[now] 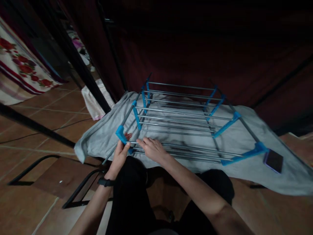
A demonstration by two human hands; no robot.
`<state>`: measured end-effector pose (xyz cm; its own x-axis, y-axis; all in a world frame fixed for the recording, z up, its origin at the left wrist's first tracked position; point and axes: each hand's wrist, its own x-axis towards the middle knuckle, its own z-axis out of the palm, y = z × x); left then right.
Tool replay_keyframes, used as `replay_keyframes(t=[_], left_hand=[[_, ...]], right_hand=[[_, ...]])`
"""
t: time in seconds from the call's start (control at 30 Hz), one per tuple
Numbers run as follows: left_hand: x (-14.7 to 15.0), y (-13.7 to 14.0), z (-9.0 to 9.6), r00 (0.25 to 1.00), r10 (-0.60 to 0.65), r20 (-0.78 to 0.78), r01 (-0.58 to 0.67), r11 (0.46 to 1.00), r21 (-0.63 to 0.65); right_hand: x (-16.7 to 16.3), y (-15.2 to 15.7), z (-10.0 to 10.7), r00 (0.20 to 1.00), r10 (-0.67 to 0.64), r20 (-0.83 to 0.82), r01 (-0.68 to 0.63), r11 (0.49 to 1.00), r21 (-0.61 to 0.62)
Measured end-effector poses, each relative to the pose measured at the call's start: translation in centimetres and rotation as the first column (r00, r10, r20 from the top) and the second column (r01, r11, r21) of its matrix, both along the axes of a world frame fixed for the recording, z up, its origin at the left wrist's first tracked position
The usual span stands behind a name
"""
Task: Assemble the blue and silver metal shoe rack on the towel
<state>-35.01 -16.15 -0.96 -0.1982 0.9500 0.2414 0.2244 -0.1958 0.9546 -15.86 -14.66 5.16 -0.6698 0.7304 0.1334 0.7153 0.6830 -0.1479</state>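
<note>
A rack of thin metal tubes (181,118) with blue plastic brackets lies on a grey cloth in front of me. At its near left corner, my left hand (119,155) grips a blue bracket (120,133), thumb in front and fingertips showing behind. Just to the right, my right hand (153,150) is closed over the front metal tube (193,147) close to where it meets that bracket. The palm side of my right hand is hidden. Another blue bracket (244,155) holds the tubes at the near right corner.
A phone (274,161) lies on the grey cloth (97,137) beside the rack's right end. Dark metal poles (36,125) slant past on the left. A black-framed brown piece (53,176) sits low on the tiled floor. Dark red fabric (186,58) hangs behind.
</note>
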Motion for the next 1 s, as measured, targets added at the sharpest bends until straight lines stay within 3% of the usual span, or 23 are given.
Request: replay_keyframes(t=[0.17,0.27,0.33,0.4,0.53,0.6,0.63,0.67,0.73,0.8,0.87,1.0], left_hand=[[-0.1,0.4,0.6,0.999,0.031,0.036,-0.031,0.999,-0.014],[-0.5,0.8,1.7,0.996,0.048,0.081,-0.051,0.998,0.038],[-0.6,1.2,2.6,0.987,0.070,0.147,-0.082,0.994,0.078],[-0.5,1.5,3.6,0.977,0.081,0.196,-0.098,0.992,0.080],[0.1,1.7,5.0,0.967,0.050,0.251,-0.069,0.995,0.066],[0.5,1.8,5.0,0.964,0.033,0.264,-0.055,0.996,0.073],[0.6,1.8,4.9,0.965,0.029,0.262,-0.050,0.996,0.075],[0.7,1.9,4.7,0.965,0.026,0.262,-0.048,0.996,0.078],[0.8,2.1,4.2,0.960,0.035,0.279,-0.060,0.995,0.081],[0.8,2.3,3.8,0.952,0.043,0.303,-0.066,0.996,0.067],[0.8,2.3,3.7,0.953,0.046,0.301,-0.061,0.997,0.041],[0.2,2.1,4.0,0.965,0.057,0.257,-0.071,0.996,0.046]], right_hand=[[2.1,-1.7,1.3,0.985,0.008,-0.173,0.013,0.993,0.115],[7.3,-4.3,1.5,0.928,-0.079,-0.364,0.155,0.971,0.183],[12.9,-6.1,1.2,0.848,-0.164,-0.505,0.336,0.902,0.270],[19.5,-7.6,0.8,0.734,-0.301,-0.608,0.570,0.761,0.310],[32.2,-9.8,0.8,0.338,-0.458,-0.822,0.930,0.298,0.216],[36.5,-10.2,0.9,0.162,-0.476,-0.864,0.978,0.191,0.078],[37.9,-10.2,0.8,0.083,-0.487,-0.869,0.982,0.189,-0.012],[38.7,-10.1,0.7,0.015,-0.498,-0.867,0.968,0.224,-0.112],[38.9,-9.4,0.3,-0.079,-0.529,-0.845,0.885,0.353,-0.304],[37.8,-8.5,-0.1,-0.101,-0.570,-0.815,0.776,0.468,-0.423],[36.4,-7.6,-0.2,-0.101,-0.595,-0.797,0.745,0.486,-0.457],[35.8,-7.0,-0.2,-0.114,-0.600,-0.792,0.782,0.438,-0.444]])
